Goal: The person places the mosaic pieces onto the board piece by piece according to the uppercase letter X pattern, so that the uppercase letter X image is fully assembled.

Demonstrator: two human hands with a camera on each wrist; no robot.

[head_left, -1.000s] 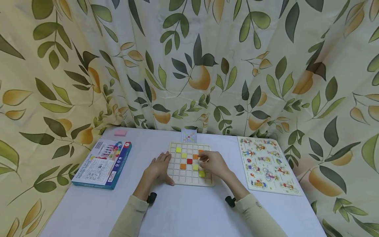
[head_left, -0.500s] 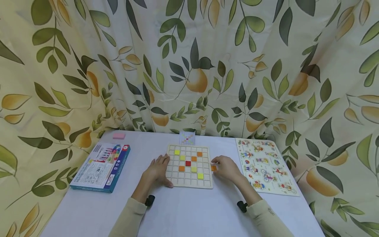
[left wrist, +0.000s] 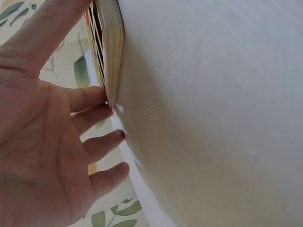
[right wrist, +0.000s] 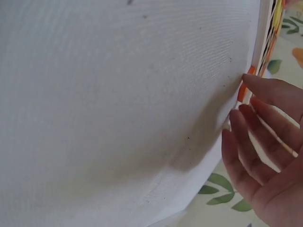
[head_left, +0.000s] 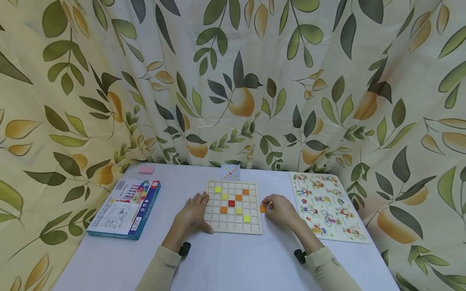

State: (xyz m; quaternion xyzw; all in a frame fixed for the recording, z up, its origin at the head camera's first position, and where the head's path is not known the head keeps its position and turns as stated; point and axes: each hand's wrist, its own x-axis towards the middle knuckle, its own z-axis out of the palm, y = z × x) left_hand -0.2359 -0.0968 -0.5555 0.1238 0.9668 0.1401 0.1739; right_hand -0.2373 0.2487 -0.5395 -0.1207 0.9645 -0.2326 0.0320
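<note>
A square wooden grid board [head_left: 233, 227] lies mid-table, with yellow, orange and one red tile [head_left: 231, 203] in its cells. My left hand [head_left: 194, 212] rests along the board's left edge, fingers spread, thumb at the near corner. In the left wrist view, fingertips [left wrist: 97, 97] meet the board's side [left wrist: 112, 47]. Just off the right edge, my right hand [head_left: 281, 208] pinches an orange tile [head_left: 263, 208] low over the cloth. The right wrist view has the thumb against this orange tile [right wrist: 243, 91], the other fingers curved behind it.
A small pattern card [head_left: 230, 172] stands behind the board. At left lie a blue-edged box [head_left: 123, 208] and a pink block [head_left: 147, 170]. A picture puzzle board [head_left: 327, 206] lies right of my right hand. A leaf-print curtain [head_left: 182, 81] surrounds the table.
My right hand has moved from over the board's right columns to the orange tile outside its right edge. My left hand has stayed at the board. The head view has tilted slightly.
</note>
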